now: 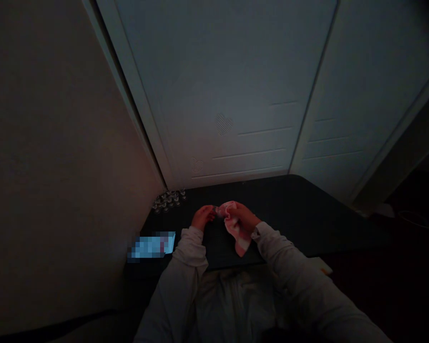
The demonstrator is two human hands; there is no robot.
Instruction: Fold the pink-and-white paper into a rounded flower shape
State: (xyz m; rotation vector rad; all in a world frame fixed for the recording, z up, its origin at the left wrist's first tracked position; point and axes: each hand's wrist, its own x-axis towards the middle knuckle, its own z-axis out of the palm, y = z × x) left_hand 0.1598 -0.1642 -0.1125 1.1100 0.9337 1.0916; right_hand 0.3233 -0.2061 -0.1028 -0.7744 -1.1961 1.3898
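Note:
Above the dark table, my left hand (203,216) is closed with its fingertips pinching a small shiny, see-through piece (219,211). Its exact kind is too dim and small to make out. My right hand (245,217) grips a pink and white cloth (240,242), which hangs down toward the table in a sock-like shape. The upper part of the cloth touches or nearly touches the small piece between my two hands.
Several small shiny, clear pieces (168,200) stand grouped at the table's back left corner. A lit, blurred-out screen (153,246) lies at the left edge of the black table (289,209). White panelled doors (236,85) rise behind, and a wall (64,166) borders the left.

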